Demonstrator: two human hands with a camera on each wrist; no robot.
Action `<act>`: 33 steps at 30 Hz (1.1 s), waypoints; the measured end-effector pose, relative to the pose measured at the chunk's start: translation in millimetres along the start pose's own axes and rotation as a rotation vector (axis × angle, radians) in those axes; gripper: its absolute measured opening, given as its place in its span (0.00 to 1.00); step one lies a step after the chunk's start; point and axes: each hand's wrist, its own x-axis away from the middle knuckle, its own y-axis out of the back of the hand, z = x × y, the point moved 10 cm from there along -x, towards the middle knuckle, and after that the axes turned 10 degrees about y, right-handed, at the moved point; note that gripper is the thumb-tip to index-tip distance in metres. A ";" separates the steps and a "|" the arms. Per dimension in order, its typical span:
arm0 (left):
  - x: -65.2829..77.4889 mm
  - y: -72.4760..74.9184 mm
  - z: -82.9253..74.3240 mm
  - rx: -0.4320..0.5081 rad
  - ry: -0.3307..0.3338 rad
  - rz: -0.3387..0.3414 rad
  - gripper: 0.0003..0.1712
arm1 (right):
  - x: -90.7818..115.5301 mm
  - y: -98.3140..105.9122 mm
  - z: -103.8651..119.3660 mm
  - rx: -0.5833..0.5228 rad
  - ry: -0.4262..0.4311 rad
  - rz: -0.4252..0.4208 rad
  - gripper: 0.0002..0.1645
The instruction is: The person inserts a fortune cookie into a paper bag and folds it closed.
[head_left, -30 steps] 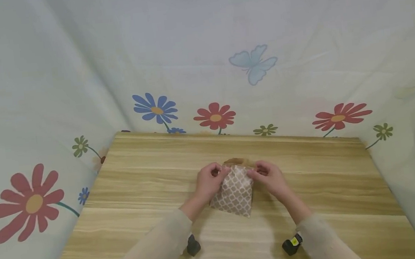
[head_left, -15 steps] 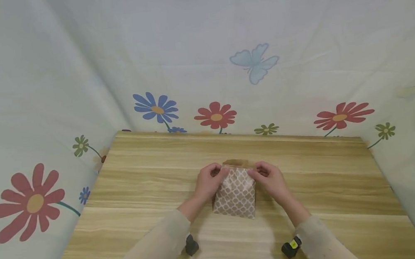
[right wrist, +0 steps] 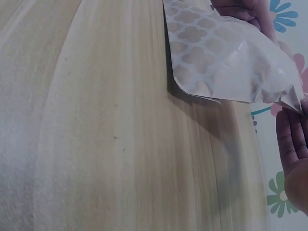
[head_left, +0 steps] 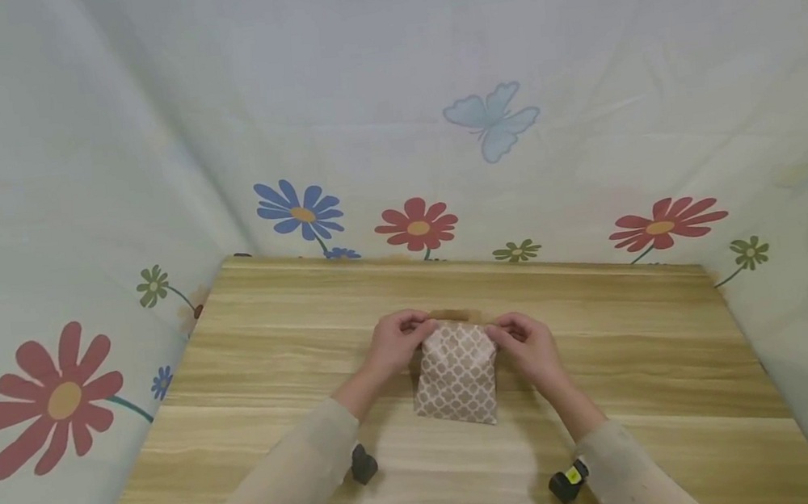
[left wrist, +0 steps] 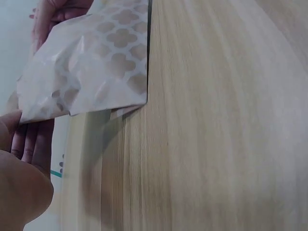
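A small brown paper bag (head_left: 456,377) with a white quatrefoil pattern is near the middle of the wooden table in the head view, its lower edge toward me. At its far end a plain brown strip (head_left: 457,315) shows between the hands. My left hand (head_left: 394,346) pinches the bag's upper left corner between thumb and fingers. On the opposite upper corner, my right hand (head_left: 532,349) does the same. Both wrist views show the bag's far end (left wrist: 62,72) raised off the tabletop, its surface creased, while the near edge (right wrist: 180,72) lies low at the table. The bag's inside is hidden.
Wood-grain tabletop (head_left: 276,362) surrounds the bag. Behind and beside it hangs a pale cloth (head_left: 359,86) printed with flowers and a butterfly. A black device (head_left: 364,464) sits at the left wrist, and another black device (head_left: 567,482) with a yellow label at the right.
The bag has straightened from a slight tilt and shifted a little to the right at its near edge. My left hand has moved slightly left and away from me; both hands keep their pinch.
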 end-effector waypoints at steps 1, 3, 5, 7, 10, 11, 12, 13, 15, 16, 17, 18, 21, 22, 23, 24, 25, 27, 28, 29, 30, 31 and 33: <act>0.2 0.4 -0.9 0.000 -0.001 0.007 0.13 | -0.1 0.4 -0.2 -0.004 -0.003 -0.001 0.14; 0.3 1.0 -2.0 -0.004 -0.007 0.021 0.12 | -0.6 1.8 -0.5 -0.009 -0.009 -0.011 0.14; 0.8 2.3 -2.0 -0.008 -0.015 0.036 0.11 | -0.5 2.3 -1.3 -0.014 -0.017 -0.015 0.14; 1.1 3.7 -1.5 -0.015 -0.028 0.048 0.10 | -0.5 2.6 -3.1 -0.017 -0.028 -0.018 0.15; 1.2 5.5 -1.5 -0.021 -0.046 0.058 0.09 | -1.1 2.8 -4.4 -0.022 -0.032 -0.021 0.15; 1.0 6.0 -1.9 -0.021 -0.050 0.062 0.09 | -1.5 2.6 -4.7 -0.024 -0.030 -0.021 0.15; 0.7 6.3 -2.7 -0.021 -0.056 0.067 0.09 | -1.8 2.3 -4.7 -0.023 -0.026 -0.020 0.15; 0.6 6.5 -4.1 -0.019 -0.060 0.074 0.10 | -1.9 2.0 -3.8 -0.024 -0.019 -0.020 0.15; -0.6 6.0 -5.8 -0.025 -0.068 0.091 0.11 | -2.1 1.7 -3.3 -0.019 -0.009 -0.020 0.14; -1.1 5.6 -7.1 -0.029 -0.072 0.102 0.12 | -2.1 1.4 -3.3 -0.016 -0.006 -0.019 0.14; -1.7 5.2 -8.3 -0.034 -0.075 0.112 0.13 | -1.9 0.9 -3.0 -0.018 -0.003 -0.016 0.14; -2.5 4.9 -8.9 -0.041 -0.077 0.123 0.13 | -1.8 0.5 -2.8 -0.017 0.000 -0.015 0.13; -4.9 4.8 -12.0 -0.069 -0.082 0.141 0.14 | -1.3 0.7 -3.3 -0.016 0.002 -0.012 0.13; -5.4 5.1 -13.0 -0.074 -0.085 0.145 0.13 | -1.2 0.8 -3.9 -0.016 0.002 -0.011 0.13; -5.7 5.6 -13.5 -0.076 -0.083 0.147 0.12 | -0.8 1.2 -3.8 -0.017 0.003 -0.011 0.13; -6.0 6.1 -13.7 -0.078 -0.080 0.151 0.11 | -0.6 1.6 -4.3 -0.017 0.003 -0.010 0.13; -6.0 6.4 -14.3 -0.077 -0.081 0.154 0.11 | -0.3 2.0 -4.9 -0.017 0.002 -0.010 0.13; -5.9 6.2 -14.1 -0.063 -0.074 0.169 0.10 | 0.4 2.8 -5.8 -0.019 0.000 -0.009 0.14; -5.9 5.9 -13.6 -0.057 -0.073 0.176 0.10 | 0.9 3.1 -6.6 -0.022 -0.004 -0.007 0.14; -5.9 5.5 -13.5 -0.052 -0.074 0.184 0.10 | 1.3 3.6 -7.1 -0.027 -0.007 -0.006 0.15; -6.0 5.0 -13.4 -0.048 -0.075 0.191 0.10 | 1.4 3.9 -8.2 -0.033 -0.011 -0.006 0.15; -6.2 4.5 -13.5 -0.042 -0.078 0.196 0.10 | 1.5 4.5 -8.6 -0.040 -0.015 -0.008 0.15; -6.8 3.7 -13.7 -0.036 -0.083 0.200 0.10 | 2.0 5.3 -8.5 -0.057 -0.017 -0.012 0.15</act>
